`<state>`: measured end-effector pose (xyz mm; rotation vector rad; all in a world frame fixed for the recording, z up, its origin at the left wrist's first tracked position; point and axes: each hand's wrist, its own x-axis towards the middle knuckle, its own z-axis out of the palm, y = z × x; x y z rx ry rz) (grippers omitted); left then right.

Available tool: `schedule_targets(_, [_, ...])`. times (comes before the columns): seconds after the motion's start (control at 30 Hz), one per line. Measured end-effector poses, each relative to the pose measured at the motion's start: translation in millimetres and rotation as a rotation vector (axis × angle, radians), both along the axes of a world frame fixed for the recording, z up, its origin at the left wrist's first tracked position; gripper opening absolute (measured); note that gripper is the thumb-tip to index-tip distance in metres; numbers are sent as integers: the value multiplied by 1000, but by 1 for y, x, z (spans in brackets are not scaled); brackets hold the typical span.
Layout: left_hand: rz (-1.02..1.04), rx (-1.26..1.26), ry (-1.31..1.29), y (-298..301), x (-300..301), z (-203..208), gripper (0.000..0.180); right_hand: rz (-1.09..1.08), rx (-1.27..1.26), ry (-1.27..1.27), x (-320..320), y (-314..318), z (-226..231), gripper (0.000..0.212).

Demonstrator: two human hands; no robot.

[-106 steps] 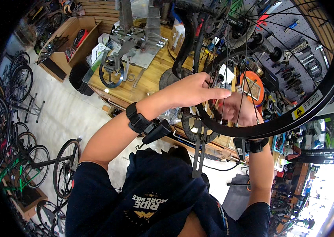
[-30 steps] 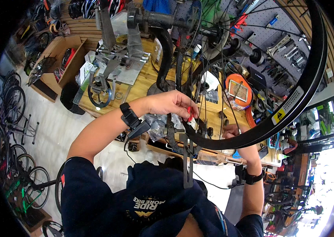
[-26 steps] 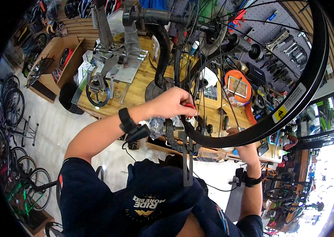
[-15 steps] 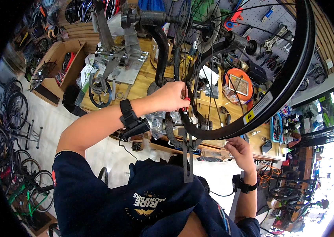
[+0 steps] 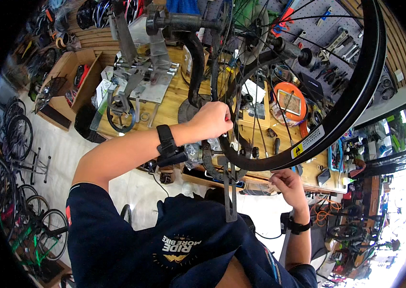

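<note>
The wheel (image 5: 260,164) sits in the upper right of the frame, mounted in the black stand (image 5: 194,67); its upper part is cut off by the frame edge, and spokes obscure the hub. The left hand (image 5: 214,122), at frame centre, is curled at the left side of the rim. Its fingertips are hidden, so whether it grasps a spoke, a tool or nothing cannot be told. The right hand (image 5: 288,186), below the rim at lower right of centre, is half-curled and appears released; contact with the rim cannot be confirmed. A slotted plate (image 5: 230,194) hangs below the rim. The rim carries a yellow-and-white label (image 5: 307,142) with a black warning triangle; its fine print is too small to read. The dark shirt (image 5: 111,235) bears a white-and-yellow print (image 5: 176,246), inverted in the frame. Glare washes out the lower right.
</note>
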<state>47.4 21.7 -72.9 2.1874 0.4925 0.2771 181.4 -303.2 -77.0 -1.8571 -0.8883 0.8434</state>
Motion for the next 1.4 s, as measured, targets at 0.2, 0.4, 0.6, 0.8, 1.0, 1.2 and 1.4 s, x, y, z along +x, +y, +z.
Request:
schedule_targets(0.2, [-354, -584, 102, 19, -3, 2, 22, -10, -45, -7, -5, -9, -1, 22])
schedule_targets(0.4, [-639, -678, 59, 36, -14, 8, 24, -26, -50, 8, -5, -12, -1, 23])
schedule_targets(0.6, [-221, -112, 161, 4, -9, 26, 42, 38, -43, -76, -8, -2, 20, 22])
schedule_targets(0.8, [-46, 54, 182, 10, -1, 10, 42, 269, 57, -352, -7, 61, 60, 25])
schedule_targets(1.0, [-69, -251, 51, 16, -3, 15, 27, 384, 59, -467, 1, 167, 57, 34])
schedule_targets(1.2, [75, -60, -7, 4, 3, -3, 25, 757, -113, -19, 17, 216, 35, 35])
schedule_targets(1.4, [-121, -428, 73, 34, -13, 16, 29, 795, -189, 146, 37, 232, 18, 24])
